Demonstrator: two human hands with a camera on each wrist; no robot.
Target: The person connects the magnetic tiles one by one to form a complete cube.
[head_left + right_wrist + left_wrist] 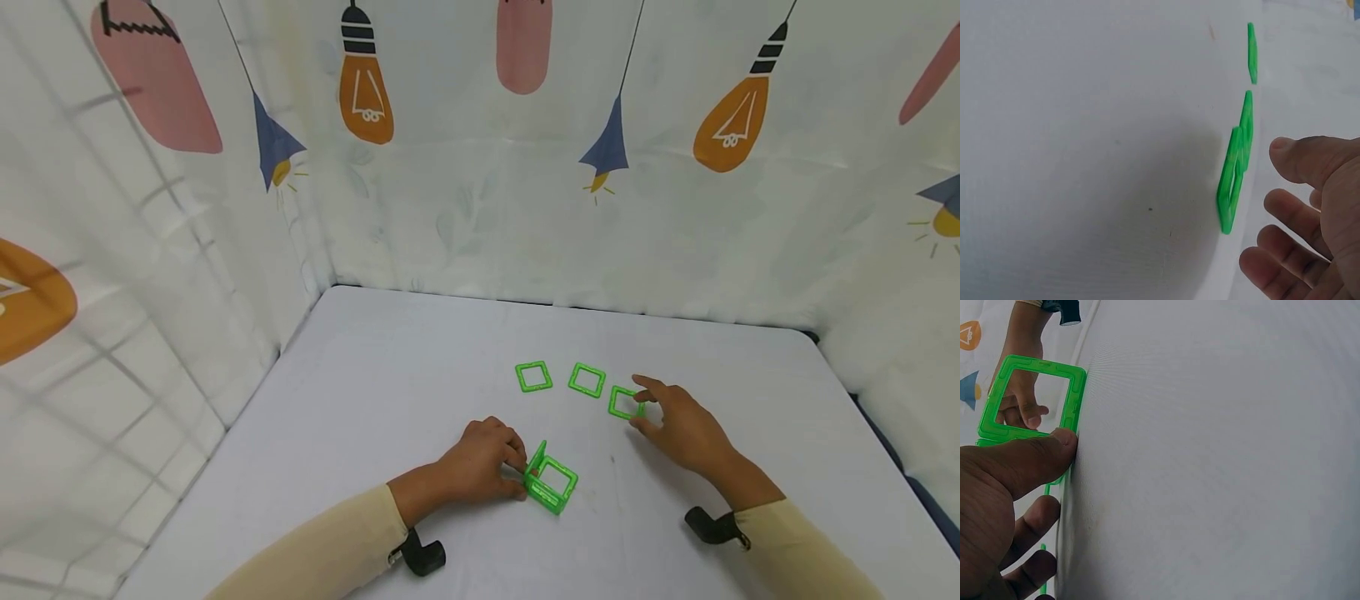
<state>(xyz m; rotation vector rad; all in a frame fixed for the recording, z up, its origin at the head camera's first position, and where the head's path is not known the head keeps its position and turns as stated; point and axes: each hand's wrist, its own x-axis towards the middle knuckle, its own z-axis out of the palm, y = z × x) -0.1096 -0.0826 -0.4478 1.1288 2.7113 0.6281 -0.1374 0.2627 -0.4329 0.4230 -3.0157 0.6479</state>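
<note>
Down near the lower middle of the head view, the left hand (pixel 483 458) is bracing a small green structure (pixel 551 483) made of square frame tiles, which is sitting on the white desk (pixel 375 400). Its fingers are curling against the structure's left side, with the thumb pressing the edge of an upright tile (pixel 1032 397), as the left wrist view is showing; that hold seems to be keeping the standing tile from tipping over.

Right of centre, the right hand (pixel 678 425) is reaching for a loose green square tile (pixel 624 402) lying flat on the desk. Thumb and forefinger are spreading apart around the tile's right edge, not yet closing on it; the right wrist view is showing the fingers (pixel 1291 209) relaxed and just beside the tile.

Two more loose tiles, a middle one (pixel 587 380) and a left one (pixel 533 377), are lying flat in a row toward the upper left of that tile, set apart from each other, likely so each can be picked up singly.

A curtain printed with light bulbs (pixel 480 167) is enclosing the desk behind and on both sides.
</note>
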